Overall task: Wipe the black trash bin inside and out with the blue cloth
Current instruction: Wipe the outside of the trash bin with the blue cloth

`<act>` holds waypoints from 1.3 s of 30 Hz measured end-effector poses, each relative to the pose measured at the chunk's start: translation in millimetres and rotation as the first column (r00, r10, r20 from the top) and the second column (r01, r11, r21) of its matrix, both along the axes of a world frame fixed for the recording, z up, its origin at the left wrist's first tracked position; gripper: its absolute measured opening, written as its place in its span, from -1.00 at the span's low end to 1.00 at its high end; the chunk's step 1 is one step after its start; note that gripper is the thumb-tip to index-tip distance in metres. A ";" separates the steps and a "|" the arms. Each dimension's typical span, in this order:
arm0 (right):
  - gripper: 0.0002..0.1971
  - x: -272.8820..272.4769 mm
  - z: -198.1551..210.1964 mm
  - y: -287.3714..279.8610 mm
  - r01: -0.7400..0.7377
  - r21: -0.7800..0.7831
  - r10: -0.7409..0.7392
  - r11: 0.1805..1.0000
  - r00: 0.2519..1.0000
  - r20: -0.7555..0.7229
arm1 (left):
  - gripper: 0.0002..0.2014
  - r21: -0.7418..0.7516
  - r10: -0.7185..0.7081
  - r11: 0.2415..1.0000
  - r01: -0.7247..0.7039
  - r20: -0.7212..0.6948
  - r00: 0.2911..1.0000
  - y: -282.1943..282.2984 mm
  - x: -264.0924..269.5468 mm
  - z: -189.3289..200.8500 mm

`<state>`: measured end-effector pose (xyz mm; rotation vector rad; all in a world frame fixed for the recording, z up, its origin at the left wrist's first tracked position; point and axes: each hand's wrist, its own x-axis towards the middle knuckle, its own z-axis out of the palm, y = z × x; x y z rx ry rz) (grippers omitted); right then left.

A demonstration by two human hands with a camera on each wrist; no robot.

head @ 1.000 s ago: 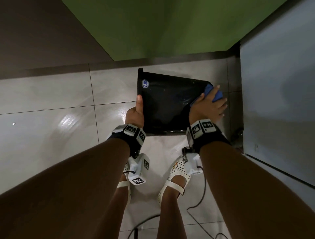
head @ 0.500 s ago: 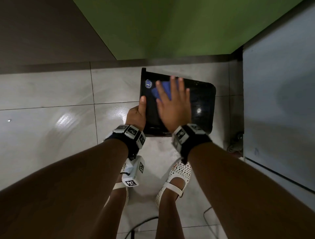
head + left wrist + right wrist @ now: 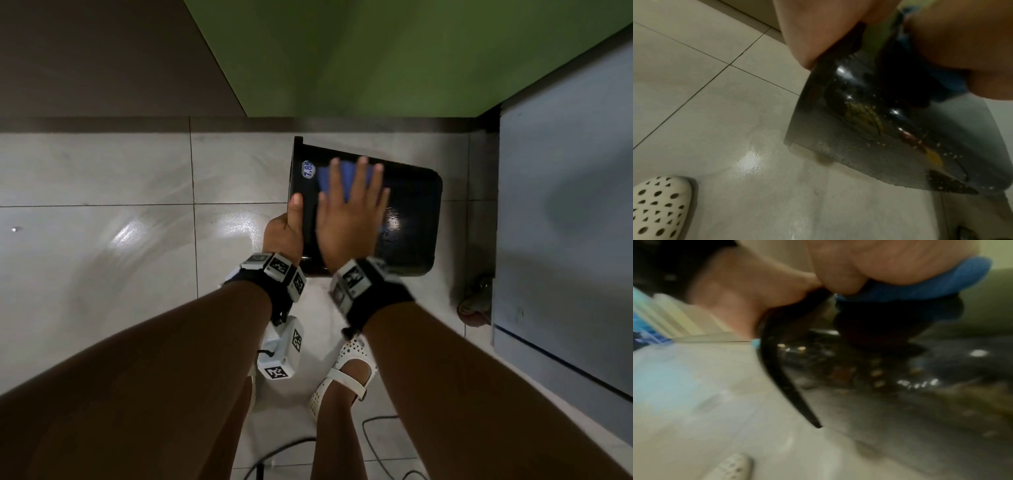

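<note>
The black trash bin is held on its side above the tiled floor, its rim to the left and a white price sticker near that rim. My left hand grips the rim, thumb lying along the upper wall. My right hand lies flat with straight fingers on the blue cloth, pressing it onto the bin's outer wall near the rim. In the left wrist view the wet, shiny bin wall fills the right side. The right wrist view is blurred; the blue cloth shows under my palm.
A green wall and dark skirting stand behind the bin. A grey cabinet on a caster is close on the right. My white perforated shoes and black cables are on the pale tiles below.
My right hand slid the cloth from the bin's right end across the wall to the left, near the rim and sticker. The left hand kept its grip on the rim.
</note>
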<state>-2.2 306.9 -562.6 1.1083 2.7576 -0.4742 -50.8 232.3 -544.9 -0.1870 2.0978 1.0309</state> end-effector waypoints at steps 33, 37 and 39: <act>-0.48 40.9 -6.1 75.3 0.829 -0.150 -0.819 0.539 0.557 0.137 | -0.49 0.015 0.014 1.000 -0.014 0.020 1.000 -1.1 1.0 0.6; -0.47 41.0 -8.7 33.4 0.540 0.071 -0.545 0.839 0.833 0.101 | -0.50 0.020 0.030 0.999 -0.031 0.046 0.998 0.7 0.1 1.7; -0.49 45.0 -8.4 1.8 0.291 0.121 -0.299 0.949 0.953 0.048 | -0.49 0.026 0.047 0.999 -0.048 0.056 0.997 4.2 -0.9 2.4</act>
